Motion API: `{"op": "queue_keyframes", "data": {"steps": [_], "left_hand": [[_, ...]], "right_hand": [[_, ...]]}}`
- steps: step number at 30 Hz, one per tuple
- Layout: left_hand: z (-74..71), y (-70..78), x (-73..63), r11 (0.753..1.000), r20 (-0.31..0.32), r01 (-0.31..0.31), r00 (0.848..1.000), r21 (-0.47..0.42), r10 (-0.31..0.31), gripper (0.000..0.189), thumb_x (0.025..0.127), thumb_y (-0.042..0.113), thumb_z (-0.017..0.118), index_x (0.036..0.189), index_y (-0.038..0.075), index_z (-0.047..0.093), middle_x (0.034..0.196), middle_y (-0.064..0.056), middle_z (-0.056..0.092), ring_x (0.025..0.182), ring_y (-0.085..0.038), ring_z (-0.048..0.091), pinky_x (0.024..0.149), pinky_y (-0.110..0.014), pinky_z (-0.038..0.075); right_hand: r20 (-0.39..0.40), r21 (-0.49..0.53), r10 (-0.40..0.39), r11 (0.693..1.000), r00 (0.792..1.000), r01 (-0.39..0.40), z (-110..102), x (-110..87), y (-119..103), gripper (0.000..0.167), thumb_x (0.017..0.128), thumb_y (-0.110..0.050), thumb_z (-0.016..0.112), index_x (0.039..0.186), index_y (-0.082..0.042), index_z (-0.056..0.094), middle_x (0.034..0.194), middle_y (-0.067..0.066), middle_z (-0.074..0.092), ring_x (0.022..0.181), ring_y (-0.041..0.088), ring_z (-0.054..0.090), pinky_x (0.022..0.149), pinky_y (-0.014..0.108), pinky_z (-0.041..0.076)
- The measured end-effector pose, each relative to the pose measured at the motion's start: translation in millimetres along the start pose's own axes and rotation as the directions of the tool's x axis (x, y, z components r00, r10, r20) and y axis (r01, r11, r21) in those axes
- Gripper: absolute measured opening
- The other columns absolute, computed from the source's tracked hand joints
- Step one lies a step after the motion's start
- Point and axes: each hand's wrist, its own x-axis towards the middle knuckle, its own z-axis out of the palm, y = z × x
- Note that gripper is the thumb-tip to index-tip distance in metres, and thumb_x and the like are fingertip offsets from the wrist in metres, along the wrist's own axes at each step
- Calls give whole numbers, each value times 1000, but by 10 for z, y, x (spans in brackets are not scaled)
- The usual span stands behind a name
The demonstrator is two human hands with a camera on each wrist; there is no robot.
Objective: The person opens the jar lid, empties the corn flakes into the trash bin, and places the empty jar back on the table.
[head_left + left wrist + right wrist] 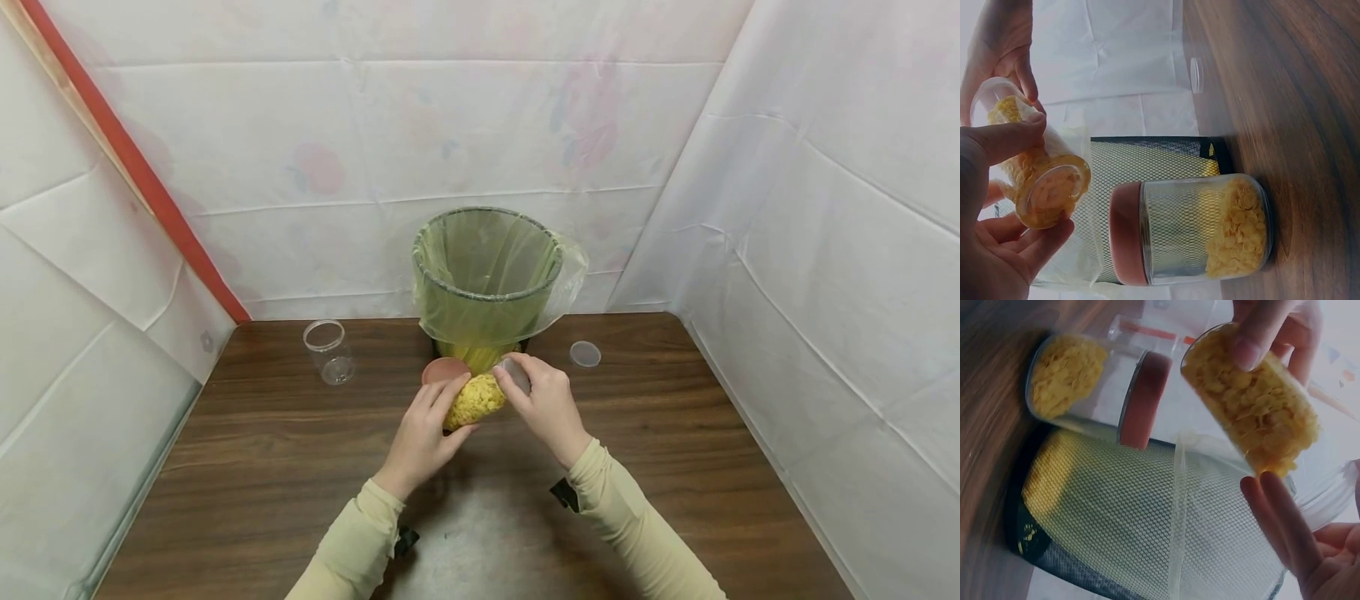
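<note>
My left hand [426, 435] grips a clear plastic jar [474, 402] full of yellow corn flakes, tilted above the table. Flakes show right up to its uncovered mouth in the right wrist view. Beside that mouth, my right hand [549, 405] pinches a clear round piece [517, 375] that looks like a lid. Some right fingertips [1270, 482] are close to the mouth; whether they touch it I cannot tell. A larger glass jar [1204, 231] with a pink lid [1127, 234] stands just beyond my hands, partly filled with flakes.
Behind the glass jar stands a mesh waste basket [1110, 506] lined with a yellowish translucent bag [487, 321]. An uncovered clear jar [330, 354] stands to the left. A clear lid [585, 354] lies at the right. White sheets [450, 125] wall the table in.
</note>
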Motion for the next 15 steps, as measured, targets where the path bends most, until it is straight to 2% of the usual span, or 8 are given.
{"op": "queue_keyframes", "data": {"steps": [8, 15], "left_hand": [[-10, -3, 20, 999, -6, -23, 1000, -37, 23, 70, 71, 19, 83, 132, 3, 53, 119, -11, 62, 103, -26, 57, 88, -40, 48], [-27, 2, 46, 999, -13, -31, 999, -39, 30, 69, 70, 17, 83, 131, 2, 54, 119, -12, 63, 99, -25, 57, 85, -40, 50]], "right_hand": [[-19, -69, -117, 991, 993, 115, -35, 26, 35, 29, 92, -31, 59, 97, -5, 67, 83, 8, 71, 66, 17, 65, 59, 30, 54], [-28, -76, -152, 986, 988, 150, -49, 40, 39, 30, 92, -32, 59, 98, -3, 67, 83, 10, 70, 67, 19, 66, 58, 32, 54]]}}
